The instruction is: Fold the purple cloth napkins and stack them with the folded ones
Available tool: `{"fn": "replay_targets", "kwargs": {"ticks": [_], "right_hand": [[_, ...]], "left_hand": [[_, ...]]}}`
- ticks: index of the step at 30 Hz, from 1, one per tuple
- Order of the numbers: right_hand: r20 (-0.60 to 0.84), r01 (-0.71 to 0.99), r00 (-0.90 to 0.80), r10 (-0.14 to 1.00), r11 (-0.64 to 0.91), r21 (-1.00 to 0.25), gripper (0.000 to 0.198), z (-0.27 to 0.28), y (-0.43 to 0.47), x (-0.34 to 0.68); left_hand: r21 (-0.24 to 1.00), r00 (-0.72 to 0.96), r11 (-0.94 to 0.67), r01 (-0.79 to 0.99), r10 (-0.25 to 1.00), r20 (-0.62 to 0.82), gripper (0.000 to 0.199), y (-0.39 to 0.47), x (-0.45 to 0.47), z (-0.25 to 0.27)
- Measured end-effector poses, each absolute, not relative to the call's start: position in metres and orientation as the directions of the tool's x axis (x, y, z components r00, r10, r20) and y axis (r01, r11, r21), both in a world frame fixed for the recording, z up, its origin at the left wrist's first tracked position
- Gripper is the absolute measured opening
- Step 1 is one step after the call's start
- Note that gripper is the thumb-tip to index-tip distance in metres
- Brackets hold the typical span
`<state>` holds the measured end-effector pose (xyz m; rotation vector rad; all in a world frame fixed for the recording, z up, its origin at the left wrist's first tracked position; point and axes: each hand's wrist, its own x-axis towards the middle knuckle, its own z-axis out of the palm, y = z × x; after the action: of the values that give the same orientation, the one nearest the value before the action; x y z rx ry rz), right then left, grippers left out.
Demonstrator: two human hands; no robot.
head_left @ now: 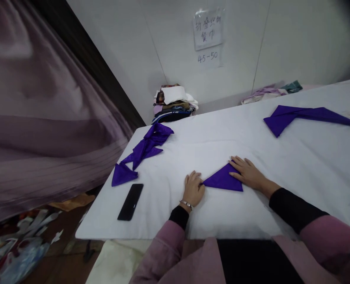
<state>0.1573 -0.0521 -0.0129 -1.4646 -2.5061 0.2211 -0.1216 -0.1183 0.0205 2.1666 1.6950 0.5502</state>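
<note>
A purple cloth napkin [224,180], folded into a triangle, lies flat on the white-covered table [219,217] in front of me. My right hand [247,172] rests on its upper right corner, fingers spread and palm down. At the napkin's narrow left tip is my left hand [193,190], its fingers stretched out and slightly bent on the tablecloth. The tip meets the side of this hand near the thumb; whether the thumb presses on it is hidden. A metal bracelet [186,204] circles my left wrist.
Crumpled purple cloths [148,144] lie at the table's left side, above a black phone [130,202]. Another purple cloth [299,114] lies far right. Folded clothes [175,103] are stacked by the wall, under a handwritten sign [208,29]. A curtain [45,110] hangs at left.
</note>
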Motion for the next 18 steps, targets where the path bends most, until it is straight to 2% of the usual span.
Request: {"fn": "replay_targets", "kwargs": {"ticks": [10,18], "right_hand": [[0.153,0.833,-0.484,0.862,0.507,-0.22,0.063,-0.0189,-0.0506,0.1589],[0.172,0.834,-0.497,0.851,0.523,-0.177,0.062,-0.0189,-0.0506,0.1593]], "left_hand": [[0.508,0.209,-0.224,0.832,0.974,0.087,0.012,-0.1182,-0.1259,0.014],[0.466,0.135,-0.158,0.871,0.987,0.082,0.021,-0.1189,-0.1219,0.0125]]}}
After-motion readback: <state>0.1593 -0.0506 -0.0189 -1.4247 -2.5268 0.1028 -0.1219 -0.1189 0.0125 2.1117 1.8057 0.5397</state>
